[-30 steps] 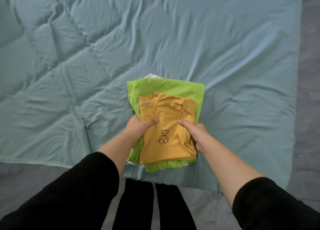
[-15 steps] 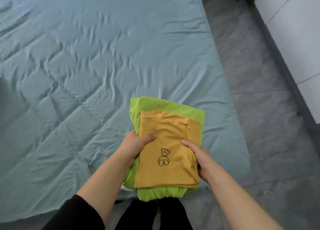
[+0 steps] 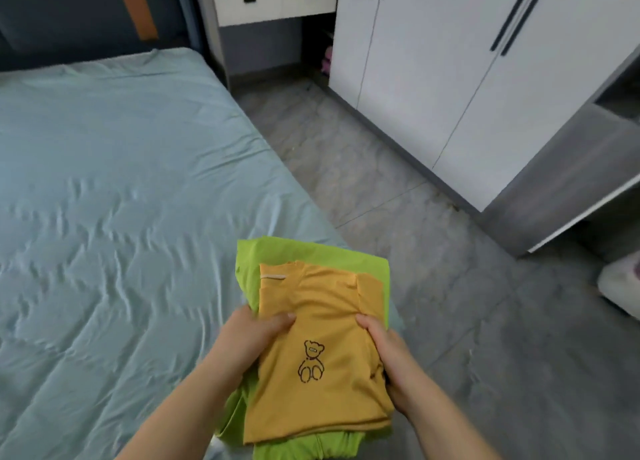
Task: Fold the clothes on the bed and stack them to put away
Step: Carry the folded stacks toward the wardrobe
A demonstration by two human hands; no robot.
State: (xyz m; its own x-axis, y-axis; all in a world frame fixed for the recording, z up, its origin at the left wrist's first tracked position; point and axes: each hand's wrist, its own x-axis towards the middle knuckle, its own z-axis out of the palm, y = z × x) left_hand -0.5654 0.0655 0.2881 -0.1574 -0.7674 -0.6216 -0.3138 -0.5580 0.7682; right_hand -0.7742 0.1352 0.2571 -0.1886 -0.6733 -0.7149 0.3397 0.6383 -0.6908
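Holding my folded stack (image 3: 311,373) off the bed (image 3: 121,182), left hand (image 3: 252,338) and right hand (image 3: 388,355) gripping its sides, thumbs on the yellow shirt (image 3: 318,321), green one (image 3: 270,258) underneath.

Folded yellow shirt (image 3: 322,324) atop green garment (image 3: 311,255), gripped between both hands (image 3: 320,348), beside bed (image 3: 121,182).

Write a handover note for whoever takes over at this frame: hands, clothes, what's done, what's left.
Left hand grips the stack's left edge, thumb on top; right hand grips its right edge.
Yellow bear-print shirt lies folded on a folded green garment, held at the bed's corner, partly over the floor.
Done: folding and stacking; no loose clothes show on the bed.
Left: put the stack away, probably in the white wardrobe, whose doors are closed.
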